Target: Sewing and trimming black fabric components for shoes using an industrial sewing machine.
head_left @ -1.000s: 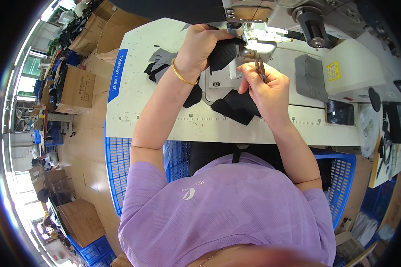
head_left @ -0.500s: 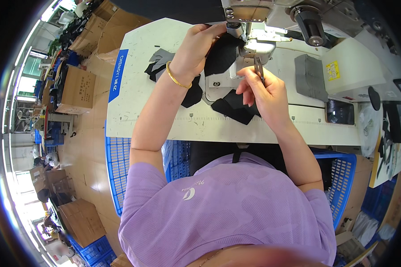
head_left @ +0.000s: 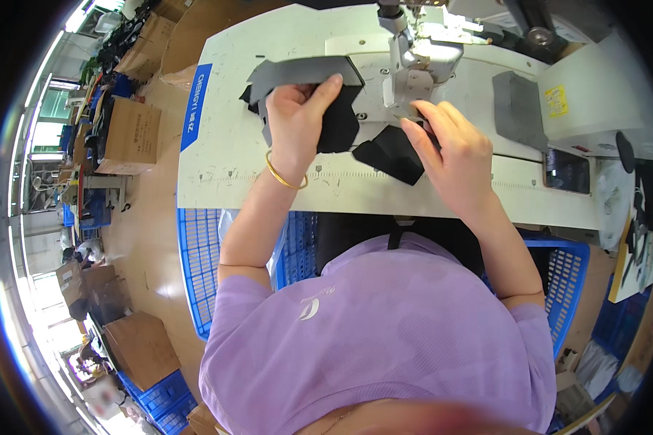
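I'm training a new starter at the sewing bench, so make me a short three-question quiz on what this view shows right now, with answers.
1. Fill the gap: the left hand holds a piece of ____.
2. Multiple choice: on which side does the person wear the bracelet? A, left; B, right; C, both.
3. True or false: the right hand is nearer the sewing machine than the left hand is.

Key:
1. grey cloth
2. A
3. True
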Motion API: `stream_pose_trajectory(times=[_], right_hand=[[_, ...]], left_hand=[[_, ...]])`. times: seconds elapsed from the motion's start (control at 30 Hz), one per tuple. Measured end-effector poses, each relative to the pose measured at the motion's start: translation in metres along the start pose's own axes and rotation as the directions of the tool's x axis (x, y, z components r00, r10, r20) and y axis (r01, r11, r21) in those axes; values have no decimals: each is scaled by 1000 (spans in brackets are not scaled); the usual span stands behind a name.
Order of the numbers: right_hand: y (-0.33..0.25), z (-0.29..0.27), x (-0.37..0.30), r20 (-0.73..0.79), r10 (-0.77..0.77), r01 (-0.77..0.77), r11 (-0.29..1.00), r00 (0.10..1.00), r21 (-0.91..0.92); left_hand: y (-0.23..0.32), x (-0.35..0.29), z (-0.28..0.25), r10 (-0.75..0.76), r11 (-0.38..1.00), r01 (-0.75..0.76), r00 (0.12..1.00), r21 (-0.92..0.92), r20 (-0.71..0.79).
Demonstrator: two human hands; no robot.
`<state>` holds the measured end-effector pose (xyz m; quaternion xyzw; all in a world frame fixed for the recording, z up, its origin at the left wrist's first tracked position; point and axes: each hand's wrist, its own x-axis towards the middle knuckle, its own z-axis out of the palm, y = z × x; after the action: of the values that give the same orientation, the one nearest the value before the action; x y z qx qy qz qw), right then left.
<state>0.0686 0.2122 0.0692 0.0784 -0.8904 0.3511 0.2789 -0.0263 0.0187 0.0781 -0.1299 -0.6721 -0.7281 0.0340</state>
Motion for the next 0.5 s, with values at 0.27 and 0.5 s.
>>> stream_pose_trajectory(times=[0.27,0.5], right_hand=[[-18,42,13,13,-156,155,961,988,-229],[-9,64,17,23,-191,190,950,981,-246]], left_hand=[[-7,-31,-10,-9,1000,10,999,26,-37],[-21,-17,-35,64,981,-52,996,186,-57]])
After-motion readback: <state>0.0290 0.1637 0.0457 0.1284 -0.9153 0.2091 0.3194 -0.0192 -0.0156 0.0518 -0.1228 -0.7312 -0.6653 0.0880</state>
